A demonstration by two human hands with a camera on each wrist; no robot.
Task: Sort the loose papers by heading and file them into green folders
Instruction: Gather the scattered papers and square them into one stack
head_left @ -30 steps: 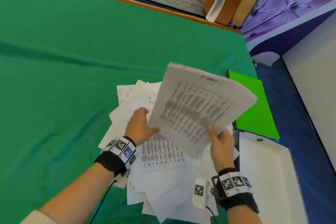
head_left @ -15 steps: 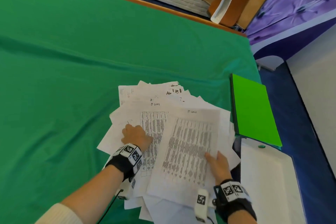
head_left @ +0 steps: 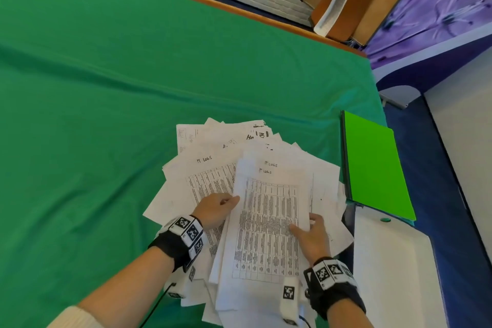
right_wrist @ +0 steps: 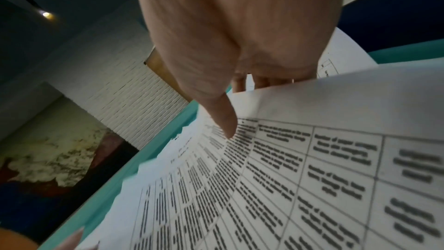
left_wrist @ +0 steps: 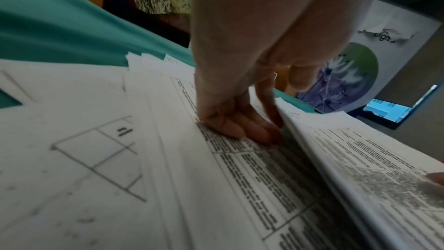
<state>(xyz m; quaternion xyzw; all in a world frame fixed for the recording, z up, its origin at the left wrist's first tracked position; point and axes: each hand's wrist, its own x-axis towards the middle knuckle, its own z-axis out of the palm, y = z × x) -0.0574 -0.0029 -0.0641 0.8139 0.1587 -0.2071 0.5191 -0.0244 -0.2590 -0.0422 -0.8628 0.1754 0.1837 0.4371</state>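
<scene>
The right hand (head_left: 311,238) is pinching the right edge of a small sheaf (head_left: 269,224) of table-printed sheets, thumb lying on top and fingers tucked underneath, evidently to keep like-headed pages together. The left hand (head_left: 214,210) is resting curled fingers (left_wrist: 240,128) on the pile (head_left: 213,168) at the sheaf's left edge, gripping nothing that I can see and apparently squaring it or feeling under it. The papers are lying fanned on the green cloth (head_left: 106,114), the sheaf on top, while the folders (head_left: 375,168) are sitting closed just beside them at right, so filing is judged not yet begun.
</scene>
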